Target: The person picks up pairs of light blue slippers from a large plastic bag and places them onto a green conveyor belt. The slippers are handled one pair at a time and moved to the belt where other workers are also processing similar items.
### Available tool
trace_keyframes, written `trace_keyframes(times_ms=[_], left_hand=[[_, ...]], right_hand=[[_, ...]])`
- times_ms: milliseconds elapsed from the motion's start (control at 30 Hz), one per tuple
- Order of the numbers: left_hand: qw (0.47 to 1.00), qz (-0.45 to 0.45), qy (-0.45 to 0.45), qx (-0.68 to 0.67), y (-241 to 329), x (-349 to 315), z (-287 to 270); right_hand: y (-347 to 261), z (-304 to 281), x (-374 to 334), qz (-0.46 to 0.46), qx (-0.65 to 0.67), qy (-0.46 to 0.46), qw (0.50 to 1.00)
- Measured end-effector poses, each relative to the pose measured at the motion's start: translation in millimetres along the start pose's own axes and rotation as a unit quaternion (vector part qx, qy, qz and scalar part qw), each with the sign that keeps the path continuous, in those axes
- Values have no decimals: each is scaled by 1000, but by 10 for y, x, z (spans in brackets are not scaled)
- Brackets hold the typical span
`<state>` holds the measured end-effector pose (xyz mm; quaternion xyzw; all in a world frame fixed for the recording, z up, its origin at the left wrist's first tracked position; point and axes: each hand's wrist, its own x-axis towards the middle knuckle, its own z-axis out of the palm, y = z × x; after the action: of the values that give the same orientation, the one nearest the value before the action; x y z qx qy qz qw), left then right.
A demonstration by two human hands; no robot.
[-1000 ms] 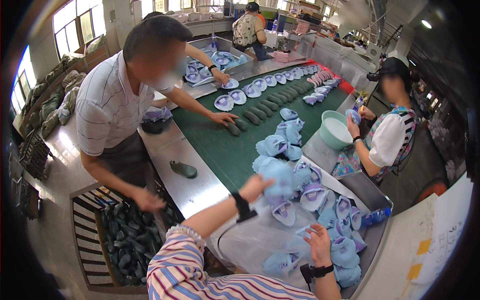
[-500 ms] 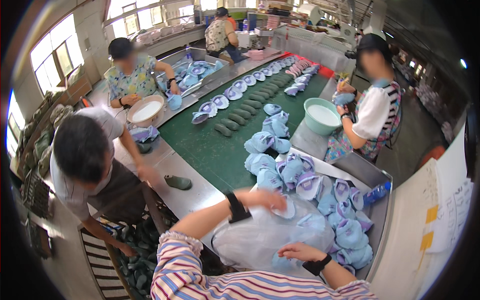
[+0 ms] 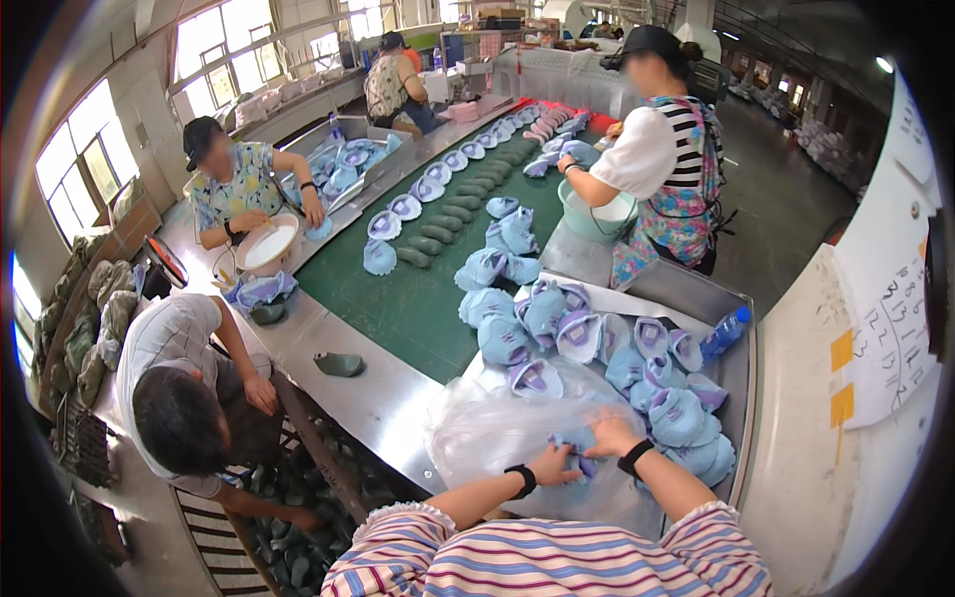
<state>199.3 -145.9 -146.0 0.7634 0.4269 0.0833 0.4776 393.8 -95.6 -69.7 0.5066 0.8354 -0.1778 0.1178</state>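
My left hand (image 3: 550, 465) and my right hand (image 3: 614, 436) are close together over a clear plastic bag (image 3: 468, 428). Between them is a light blue and purple fabric shoe upper (image 3: 571, 439), with the fingers of both hands closed on it. Part of this upper is hidden by the hands. Just beyond the bag, a heap of similar uppers (image 3: 579, 336) lies in a metal tray (image 3: 748, 398), spilling onto the green conveyor belt. A single upper (image 3: 535, 378) rests at the bag's far edge.
Dark green shoe lasts (image 3: 458, 213) and uppers line the belt (image 3: 363, 289). One last (image 3: 339, 364) sits on the metal ledge. A blue bottle (image 3: 725, 332) leans in the tray. At left, a co-worker (image 3: 189, 398) reaches into a crate of lasts; others work beside basins (image 3: 269, 244).
My left hand has come back from the heap toward my right hand, and both now grip an upper. The co-worker at left has bent lower, and the view has shifted.
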Motion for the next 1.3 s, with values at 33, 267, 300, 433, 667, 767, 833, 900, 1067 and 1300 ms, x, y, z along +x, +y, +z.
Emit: trace_keyframes(times_ms=[33, 267, 300, 433, 667, 767, 833, 900, 1067, 1300], left_hand=[[998, -33, 20, -45, -39, -29, 23], [973, -91, -56, 206, 240, -495, -194], [968, -77, -44, 235, 238, -550, -217], [964, -70, -15, 255, 64, -670, -203], [897, -102, 165, -397, 185, -1030, -709], [786, -31, 202, -583, 110, -1217, -901], [774, -29, 206, -599, 87, -1243, -937], [760, -27, 229, -608, 1, -1257, -948], [851, -79, 232, -464, -158, -1323, -1113], [975, -15, 193, -105, 55, -1436, -1428]], right_hand=[[-111, -15, -57, -10, 3, -6, 1000], [137, 18, -18, -128, 164, -45, 977], [210, 88, 2, -164, 227, -50, 959], [59, -6, 70, -56, 295, -220, 928], [124, -405, -63, 57, 395, -81, 913], [39, -299, -88, 20, 387, -98, 917], [-18, -92, -70, -41, 382, -12, 923], [-179, -38, 21, -45, 357, 51, 932], [-567, 175, 295, 6, 210, -45, 977], [-357, -239, 191, -62, 450, -167, 875]])
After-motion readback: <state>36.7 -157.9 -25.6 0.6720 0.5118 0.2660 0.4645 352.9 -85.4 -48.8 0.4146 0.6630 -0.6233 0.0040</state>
